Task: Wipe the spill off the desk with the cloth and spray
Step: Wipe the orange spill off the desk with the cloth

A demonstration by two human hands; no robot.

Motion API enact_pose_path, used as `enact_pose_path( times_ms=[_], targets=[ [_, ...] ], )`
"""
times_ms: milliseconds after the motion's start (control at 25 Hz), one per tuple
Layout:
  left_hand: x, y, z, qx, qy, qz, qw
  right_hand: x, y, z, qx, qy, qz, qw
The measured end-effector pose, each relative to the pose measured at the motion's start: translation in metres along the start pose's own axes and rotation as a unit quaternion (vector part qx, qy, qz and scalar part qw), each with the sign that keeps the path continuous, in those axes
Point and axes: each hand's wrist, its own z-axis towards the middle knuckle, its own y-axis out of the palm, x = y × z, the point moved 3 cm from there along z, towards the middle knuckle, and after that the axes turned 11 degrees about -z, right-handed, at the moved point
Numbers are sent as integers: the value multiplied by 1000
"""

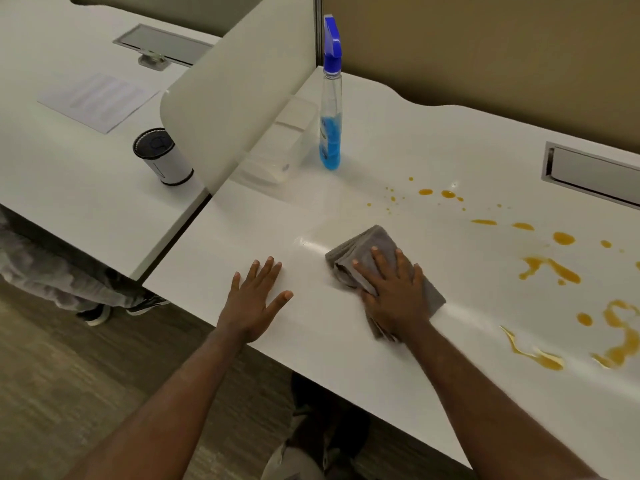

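Note:
An orange spill [550, 268] lies in drops and streaks across the right part of the white desk [346, 341]. A grey folded cloth [360, 247] rests on the desk left of the spill, and my right hand [394, 292] presses flat on top of it. My left hand [256, 299] lies palm down on the bare desk near the front edge, fingers spread, holding nothing. The spray bottle [330, 140], clear with blue liquid and a blue trigger head, stands upright at the back, apart from both hands.
A white divider panel [235, 88] separates this desk from the neighbouring one, which holds a black-lidded tumbler [161, 157] and a sheet of paper [98, 100]. A clear container [277, 147] stands by the divider. A metal cable tray [592, 174] sits at back right. Someone's legs [69, 282] show at left.

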Motion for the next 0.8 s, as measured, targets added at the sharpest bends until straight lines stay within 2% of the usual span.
enact_pose_path(
  times_ms=[80,120,200,320,480,600,800],
  targets=[
    [6,-1,8,4,6,-6,1000,14,-2,5,-3,101,11,995],
    [8,-3,12,9,8,-10,1000,8,-3,6,-2,123,15,992],
    [10,-7,22,18,13,-11,1000,-23,-5,8,0,83,14,996],
    [10,-11,35,18,29,3,999,-72,-7,21,-6,-48,11,999],
    [14,-13,58,9,48,16,999,-71,-17,56,-12,-60,26,998],
    [22,-16,81,0,57,22,998,-38,-21,80,-21,5,18,1000],
    [40,-14,118,-53,72,91,992,36,-19,80,-1,218,26,976]
  ],
)
